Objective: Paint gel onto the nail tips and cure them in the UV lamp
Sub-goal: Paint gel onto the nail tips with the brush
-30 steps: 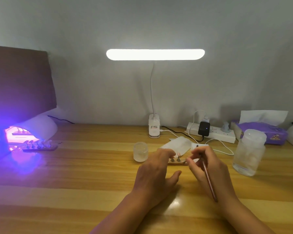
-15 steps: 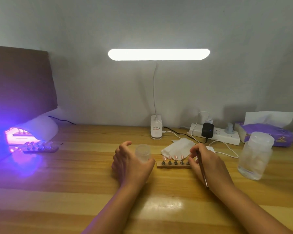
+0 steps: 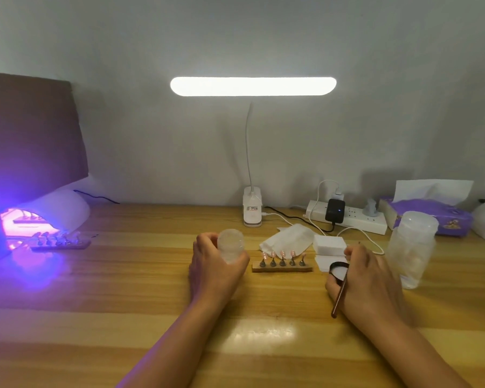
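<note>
- Nail tips (image 3: pixel 282 253): 5 pink-toned tips stand on pegs in a wooden holder (image 3: pixel 282 268), on the bench (image 3: pixel 151 275) between the 2 hands. Whether gel already coats them cannot be told.
- Left hand (image 3: pixel 216 273): fingers curled round a small frosted jar (image 3: pixel 230 246), just left of the holder.
- Right hand (image 3: pixel 367 281): fingers grip a brush (image 3: pixel 338 296), its bristle end hidden, and a black-rimmed round piece (image 3: pixel 338 268); whether this is a pot or a lid is unclear.
- UV lamp (image 3: pixel 59 208): lit violet at far left. A second holder (image 3: pixel 60 242) of tips lies at its mouth, and a further strip (image 3: pixel 25 219) shows inside.
- Progress, as judged: at least 1 set appears to be curing, while the centre set seems to await painting and then the lamp.
- Surroundings: desk lamp (image 3: pixel 252 86), power strip (image 3: pixel 347 219), tissue box (image 3: pixel 431 217), white pads (image 3: pixel 329 245), large clear jar (image 3: pixel 410 247).
</note>
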A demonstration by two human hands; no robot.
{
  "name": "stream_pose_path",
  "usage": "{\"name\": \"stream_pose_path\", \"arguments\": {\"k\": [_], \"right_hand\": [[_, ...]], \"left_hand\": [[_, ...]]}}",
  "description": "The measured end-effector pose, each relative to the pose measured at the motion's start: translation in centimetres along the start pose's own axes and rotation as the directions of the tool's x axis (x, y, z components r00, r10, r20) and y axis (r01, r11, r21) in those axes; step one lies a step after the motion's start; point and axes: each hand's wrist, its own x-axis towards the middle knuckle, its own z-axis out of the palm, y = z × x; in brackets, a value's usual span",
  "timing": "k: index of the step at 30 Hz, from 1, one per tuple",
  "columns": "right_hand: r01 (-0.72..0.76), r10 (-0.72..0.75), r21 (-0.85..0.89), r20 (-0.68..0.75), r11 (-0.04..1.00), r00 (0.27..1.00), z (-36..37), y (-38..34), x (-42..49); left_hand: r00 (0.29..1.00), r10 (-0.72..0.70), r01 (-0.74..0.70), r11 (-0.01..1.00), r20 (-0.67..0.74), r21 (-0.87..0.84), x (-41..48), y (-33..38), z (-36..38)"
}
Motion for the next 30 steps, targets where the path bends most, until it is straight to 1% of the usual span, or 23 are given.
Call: {"name": "stream_pose_path", "arguments": {"k": [1, 3, 5, 7, 9, 10, 13, 15, 17, 21, 23, 25, 28, 30], "right_hand": [[-0.022, 0.022, -0.019, 0.015, 1.000, 1.000, 0.1, 0.2, -0.3], [-0.066, 0.064, 0.028, 0.058, 0.997, 0.996, 0.1, 0.4, -0.3], [-0.080, 0.073, 0.110, 0.068, 0.991, 0.995, -0.3, 0.4, -0.3], [-0.015, 0.014, 0.195, 0.004, 0.981, 1.000, -0.7, 0.2, -0.4], [0.109, -0.100, 0.234, -0.047, 0.966, 0.994, -1.3, -0.4, -1.0], [0.174, -0.168, 0.238, -0.046, 0.956, 0.985, -1.6, -0.8, -1.3], [0.324, -0.332, 0.276, -0.019, 0.905, 0.943, -2.1, -1.8, -1.7], [0.350, -0.376, 0.348, 0.007, 0.870, 0.927, -2.6, -2.2, -1.5], [0.321, -0.369, 0.444, 0.025, 0.837, 0.929, -3.1, -2.3, -1.2], [0.276, -0.312, 0.617, -0.052, 0.737, 0.949, -3.2, -2.8, -1.4], [0.260, -0.297, 0.682, -0.065, 0.684, 0.953, -2.9, -3.3, -1.8], [0.253, -0.287, 0.726, -0.080, 0.639, 0.955, -2.7, -3.7, -2.1], [0.233, -0.272, 0.771, -0.081, 0.592, 0.959, -2.6, -3.8, -2.2], [0.226, -0.266, 0.775, -0.077, 0.591, 0.961, -2.6, -3.8, -2.2]], "left_hand": [[0.998, 0.057, -0.057, 0.998, -0.019, -0.020, -0.3, 0.3, -0.1], [0.975, 0.220, -0.220, 0.976, -0.040, 0.010, -1.1, 0.9, -0.2], [0.916, 0.401, -0.400, 0.914, 0.000, 0.066, -2.0, 1.4, -0.2], [0.843, 0.531, -0.537, 0.836, 0.080, 0.111, -2.8, 1.8, -0.2], [0.788, 0.592, -0.613, 0.781, 0.171, 0.123, -3.3, 2.1, -0.3], [0.767, 0.606, -0.635, 0.763, 0.210, 0.117, -3.5, 2.3, -0.5], [0.715, 0.637, -0.684, 0.723, 0.289, 0.097, -3.8, 2.6, -0.7], [0.695, 0.646, -0.699, 0.709, 0.314, 0.088, -4.1, 2.7, -0.9], [0.683, 0.649, -0.705, 0.706, 0.336, 0.068, -4.4, 2.9, -0.9], [0.665, 0.640, -0.685, 0.728, 0.385, -0.027, -5.2, 3.4, -0.7], [0.664, 0.634, -0.662, 0.745, 0.397, -0.082, -5.5, 3.6, -0.5], [0.675, 0.623, -0.635, 0.763, 0.394, -0.118, -5.7, 3.6, -0.4], [0.688, 0.606, -0.612, 0.780, 0.399, -0.129, -5.7, 3.6, -0.4], [0.674, 0.622, -0.649, 0.756, 0.398, -0.083, -5.7, 3.6, -0.2]]}}
